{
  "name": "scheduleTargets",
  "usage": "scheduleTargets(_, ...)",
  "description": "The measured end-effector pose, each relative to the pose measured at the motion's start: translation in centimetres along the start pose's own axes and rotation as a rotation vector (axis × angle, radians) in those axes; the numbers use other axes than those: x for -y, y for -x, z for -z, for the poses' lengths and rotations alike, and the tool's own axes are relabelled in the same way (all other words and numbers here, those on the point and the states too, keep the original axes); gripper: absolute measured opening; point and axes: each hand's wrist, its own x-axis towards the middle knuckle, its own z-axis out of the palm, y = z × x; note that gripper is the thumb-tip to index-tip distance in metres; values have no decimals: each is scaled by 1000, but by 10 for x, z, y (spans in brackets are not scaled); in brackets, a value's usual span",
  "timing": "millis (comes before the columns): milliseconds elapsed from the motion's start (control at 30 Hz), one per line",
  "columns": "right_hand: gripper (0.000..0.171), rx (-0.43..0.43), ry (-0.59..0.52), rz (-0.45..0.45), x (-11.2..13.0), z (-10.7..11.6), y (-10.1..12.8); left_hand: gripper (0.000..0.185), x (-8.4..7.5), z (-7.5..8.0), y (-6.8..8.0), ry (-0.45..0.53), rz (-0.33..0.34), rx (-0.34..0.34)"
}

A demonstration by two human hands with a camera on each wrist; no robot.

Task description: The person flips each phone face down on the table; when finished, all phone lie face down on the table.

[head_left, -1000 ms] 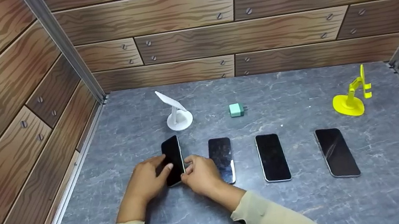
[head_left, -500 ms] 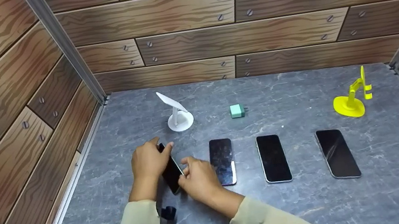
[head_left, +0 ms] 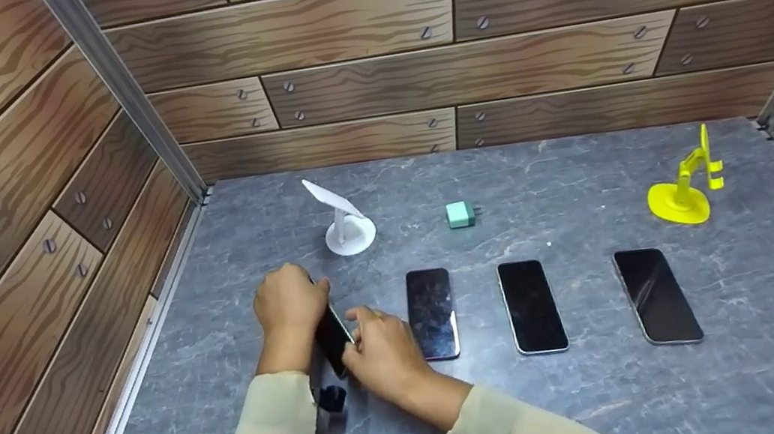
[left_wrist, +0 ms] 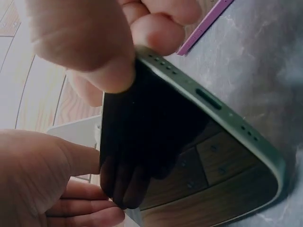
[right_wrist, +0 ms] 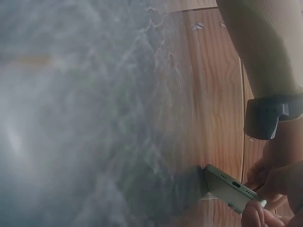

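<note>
A dark-screened phone (head_left: 333, 339) with a pale green edge (left_wrist: 213, 101) stands tilted on its side on the grey table (head_left: 609, 398). My left hand (head_left: 287, 303) grips its far end from above, thumb and fingers curled round it. My right hand (head_left: 378, 352) pinches its near right edge with the fingertips (right_wrist: 253, 213). In the left wrist view the black screen reflects the wooden wall and my fingers. In the right wrist view only the phone's bottom corner (right_wrist: 227, 187) shows.
Three more dark phones (head_left: 431, 313) (head_left: 532, 306) (head_left: 657, 295) lie flat in a row to the right. Behind stand a white phone stand (head_left: 343, 219), a small green charger (head_left: 461, 213) and a yellow stand (head_left: 686, 186). Wood-pattern walls close off the left, back and right.
The phone has tipped up from lying nearly flat onto its side edge. My left hand has moved from its left side up over its far end; my right hand has stayed at its near edge.
</note>
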Motion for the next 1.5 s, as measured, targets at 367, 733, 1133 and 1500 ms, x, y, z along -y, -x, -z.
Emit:
scheduleTargets(367,36,-20,69,80,5,1,4,34,-6,4,3,-5,25,-32)
scheduleTargets(733,35,34,-78,29,3,2,2,30,-3,7,3,-27,79,-52)
scheduleTargets(1133,44,210,-373,-108,-1,2,3,35,17,7,6,67,176,-82)
scheduleTargets(1500,46,251,-357,-143,-9,4,5,28,46,4,9,352,252,-1)
